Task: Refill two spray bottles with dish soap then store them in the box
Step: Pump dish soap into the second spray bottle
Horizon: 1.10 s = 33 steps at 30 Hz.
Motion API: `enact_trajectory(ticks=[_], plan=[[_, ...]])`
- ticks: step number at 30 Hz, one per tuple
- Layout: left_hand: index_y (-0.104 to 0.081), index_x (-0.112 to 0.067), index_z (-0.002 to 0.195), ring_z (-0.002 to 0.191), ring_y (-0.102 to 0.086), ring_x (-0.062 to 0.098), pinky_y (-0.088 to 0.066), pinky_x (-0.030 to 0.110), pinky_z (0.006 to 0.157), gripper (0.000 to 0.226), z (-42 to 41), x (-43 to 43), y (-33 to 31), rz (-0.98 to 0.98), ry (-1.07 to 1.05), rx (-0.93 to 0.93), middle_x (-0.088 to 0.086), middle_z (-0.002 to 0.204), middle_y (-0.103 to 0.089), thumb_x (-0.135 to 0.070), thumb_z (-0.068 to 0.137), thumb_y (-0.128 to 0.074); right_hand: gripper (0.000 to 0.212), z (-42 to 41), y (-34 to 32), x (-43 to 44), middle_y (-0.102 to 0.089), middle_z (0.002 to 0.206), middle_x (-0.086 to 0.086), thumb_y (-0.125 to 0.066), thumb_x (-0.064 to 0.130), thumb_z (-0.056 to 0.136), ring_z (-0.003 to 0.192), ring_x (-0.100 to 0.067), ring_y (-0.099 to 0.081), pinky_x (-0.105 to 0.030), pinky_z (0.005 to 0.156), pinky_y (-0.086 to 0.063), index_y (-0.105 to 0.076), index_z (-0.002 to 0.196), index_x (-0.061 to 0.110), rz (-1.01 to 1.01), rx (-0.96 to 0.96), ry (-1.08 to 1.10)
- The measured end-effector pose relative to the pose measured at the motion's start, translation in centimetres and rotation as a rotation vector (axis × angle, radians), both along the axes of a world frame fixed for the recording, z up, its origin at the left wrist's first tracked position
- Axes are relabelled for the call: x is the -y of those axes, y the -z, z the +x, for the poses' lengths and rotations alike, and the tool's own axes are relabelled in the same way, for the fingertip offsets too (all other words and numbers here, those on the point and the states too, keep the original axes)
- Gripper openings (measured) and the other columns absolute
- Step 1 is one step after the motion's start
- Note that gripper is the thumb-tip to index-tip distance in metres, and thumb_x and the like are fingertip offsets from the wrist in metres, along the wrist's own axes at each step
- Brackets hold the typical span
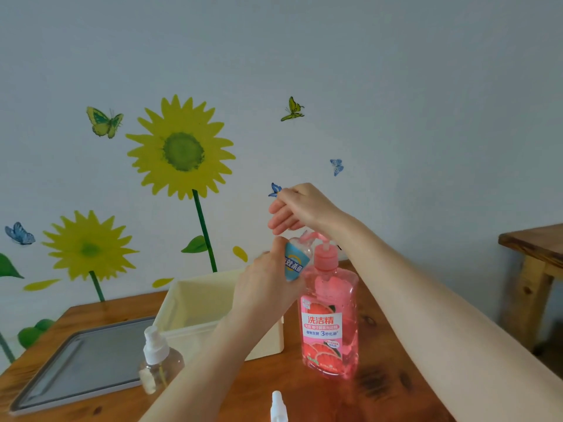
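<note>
Pink soap bottle [330, 318]: stood upright on the wooden counter [380, 345], at 3 o'clock of the box and just beside it; pump head at the top, under the right hand.
Right hand [300, 208]: rested above the pump, palm down, fingers [278, 219] loosely spread and closed on nothing; contact with the pump not clear.
Left hand [268, 287]: fingers wrapped round a small clear spray bottle [297, 260] with a blue label, held tilted with its open neck up against the pump spout.
Cream box [195, 303]: open-topped, at 9 o'clock of the soap bottle, partly hidden by the left forearm.
Second spray bottle [158, 360]: upright with white sprayer fitted, at 7 o'clock of the box, beside the tray's edge.
Grey tray [82, 363]: flat on the counter at 9 o'clock of that bottle.
White sprayer top [278, 406]: at the bottom edge, 6 o'clock of the soap bottle, only partly seen.
Wall: sunflower and butterfly stickers behind the counter.
</note>
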State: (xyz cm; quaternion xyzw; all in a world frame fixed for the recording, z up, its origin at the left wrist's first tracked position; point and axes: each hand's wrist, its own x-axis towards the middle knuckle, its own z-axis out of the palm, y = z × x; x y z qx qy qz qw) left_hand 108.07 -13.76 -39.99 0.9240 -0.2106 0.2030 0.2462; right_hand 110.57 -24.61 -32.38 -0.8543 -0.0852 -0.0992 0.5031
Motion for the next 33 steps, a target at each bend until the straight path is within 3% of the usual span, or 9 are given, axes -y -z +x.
enact_trajectory(ticks=[3,7,17,27,33], plan=[[-0.035,-0.022,0.124,0.093,-0.062,0.023,-0.053,0.036,0.075,0.049,-0.1,0.2,0.1,-0.01,-0.002,0.011,0.002,0.104,-0.062,-0.044,0.085,-0.057,0.035,-0.2,-0.2,-0.1,-0.069,0.078,-0.009,-0.031,0.016,0.092,0.066,-0.017,-0.065,-0.027,0.061,-0.043,-0.059,0.102,-0.002,-0.037,-0.026,0.001],[-0.033,-0.025,0.122,0.09,-0.062,0.019,-0.051,0.031,0.07,0.047,0.4,0.4,1.1,-0.01,-0.021,0.054,-0.002,0.102,-0.062,-0.048,0.086,-0.054,0.033,0.0,0.7,0.3,-0.07,0.078,-0.009,-0.032,0.016,0.091,0.066,-0.018,-0.066,-0.026,0.06,-0.045,-0.061,0.099,0.0,-0.012,-0.007,0.006],[-0.031,-0.025,0.127,0.093,-0.062,0.024,-0.052,0.036,0.075,0.052,0.7,0.0,0.6,0.023,-0.006,0.018,0.001,0.102,-0.062,-0.047,0.085,-0.054,0.031,0.4,0.6,0.1,-0.069,0.071,-0.005,-0.032,0.017,0.091,0.065,-0.015,-0.064,-0.027,0.059,-0.042,-0.059,0.095,0.003,-0.036,-0.072,-0.015],[-0.03,-0.025,0.131,0.093,-0.064,0.023,-0.054,0.038,0.078,0.057,0.8,0.0,0.8,0.008,0.015,-0.005,0.001,0.104,-0.064,-0.048,0.084,-0.054,0.034,0.2,0.6,-0.1,-0.07,0.083,-0.012,-0.031,0.018,0.092,0.066,-0.016,-0.063,-0.026,0.058,-0.04,-0.059,0.098,0.001,-0.063,-0.117,-0.028],[-0.028,-0.027,0.129,0.088,-0.064,0.021,-0.055,0.039,0.075,0.055,0.4,0.6,1.8,-0.032,-0.012,0.017,-0.001,0.1,-0.064,-0.049,0.085,-0.053,0.036,0.4,1.3,0.3,-0.073,0.082,-0.01,-0.033,0.02,0.09,0.067,-0.016,-0.065,-0.025,0.057,-0.044,-0.062,0.1,0.001,-0.087,-0.044,0.024]])
